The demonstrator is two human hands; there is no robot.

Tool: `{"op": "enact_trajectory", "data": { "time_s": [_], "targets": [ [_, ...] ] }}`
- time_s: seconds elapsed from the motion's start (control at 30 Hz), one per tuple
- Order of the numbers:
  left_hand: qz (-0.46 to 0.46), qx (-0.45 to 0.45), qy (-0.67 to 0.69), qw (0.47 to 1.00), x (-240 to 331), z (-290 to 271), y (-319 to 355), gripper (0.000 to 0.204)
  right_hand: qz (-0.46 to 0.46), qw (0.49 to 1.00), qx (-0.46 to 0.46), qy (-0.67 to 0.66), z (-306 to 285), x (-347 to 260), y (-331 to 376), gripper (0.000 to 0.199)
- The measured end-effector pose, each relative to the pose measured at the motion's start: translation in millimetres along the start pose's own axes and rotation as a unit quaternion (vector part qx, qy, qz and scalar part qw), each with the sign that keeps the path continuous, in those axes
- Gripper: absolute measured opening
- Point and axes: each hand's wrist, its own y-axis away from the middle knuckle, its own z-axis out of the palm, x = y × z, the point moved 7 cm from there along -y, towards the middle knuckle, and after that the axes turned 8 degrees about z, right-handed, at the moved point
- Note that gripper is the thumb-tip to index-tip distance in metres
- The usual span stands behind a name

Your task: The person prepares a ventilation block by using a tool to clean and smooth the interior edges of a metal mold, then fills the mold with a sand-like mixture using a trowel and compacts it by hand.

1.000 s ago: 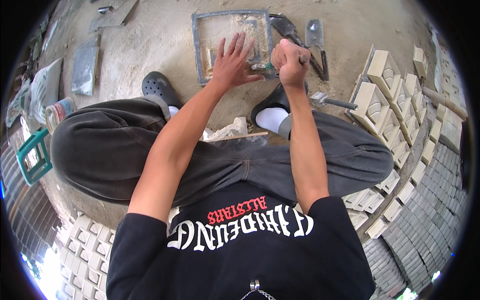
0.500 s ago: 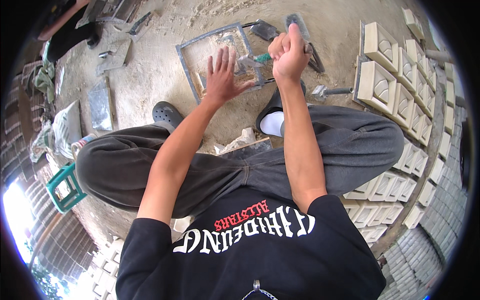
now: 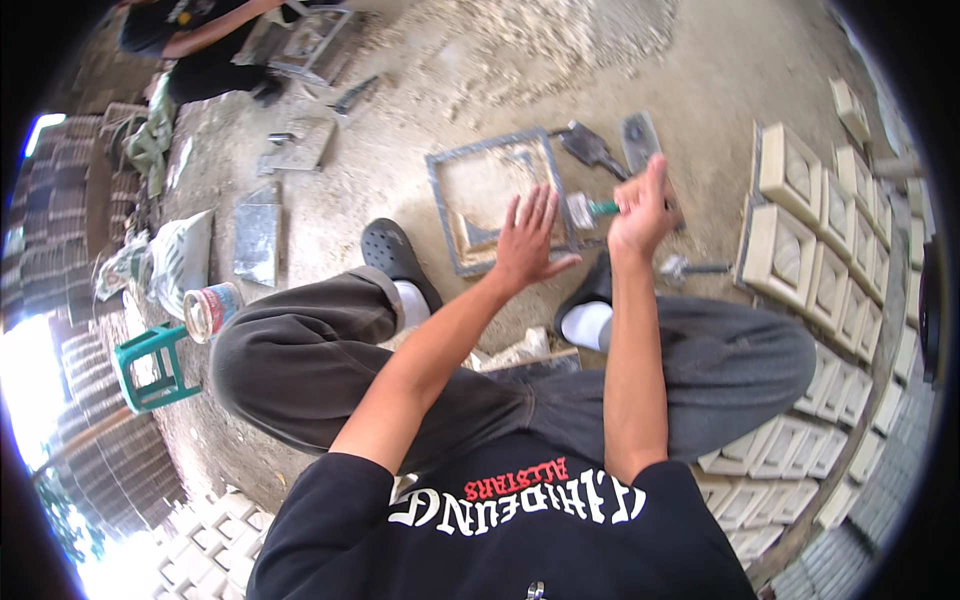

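My right hand (image 3: 642,218) grips a brush (image 3: 603,208) by its green handle, the thumb pointing up and away. Its pale bristles are at the right edge of a grey square mould frame (image 3: 437,205) lying on the ground. Inside the frame is sandy material with a raised pattern, partly covered by my fingers. My left hand (image 3: 530,240) is spread flat over the frame's near right part, holding nothing; whether it touches the surface I cannot tell. A dark trowel (image 3: 590,148) and a grey rectangular float (image 3: 640,143) lie just beyond the frame.
Rows of cream relief blocks (image 3: 790,255) stand at right, near a handled metal tool (image 3: 700,268). Left are a grey plate (image 3: 257,240), a tin bucket (image 3: 213,310) and a green stool (image 3: 155,370). Loose sand (image 3: 560,50) lies ahead. A co-worker's arm (image 3: 215,30) reaches toward another frame (image 3: 318,45).
The view has swung, so the scene sits further right and lower. More of the co-worker and a second frame now show. My right hand still holds the brush; my left stays spread.
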Motion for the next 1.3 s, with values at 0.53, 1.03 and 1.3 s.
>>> {"op": "enact_trajectory", "data": {
  "time_s": [0.53, 1.03, 1.3],
  "targets": [
    [-0.041, 0.032, 0.016, 0.999, -42, -5, 27, 0.116, 0.066, 0.939, -0.243, 0.233, 42, 31, 28, 0.05],
    [-0.108, 0.032, 0.035, 0.993, -42, 3, 11, 0.119, 0.035, 0.948, -0.251, 0.195, 44, 36, 35, 0.047],
    [-0.118, 0.027, 0.03, 0.992, -48, 1, 2, 0.125, 0.004, 0.948, -0.269, 0.171, 67, 23, 31, 0.047]
  ]
}}
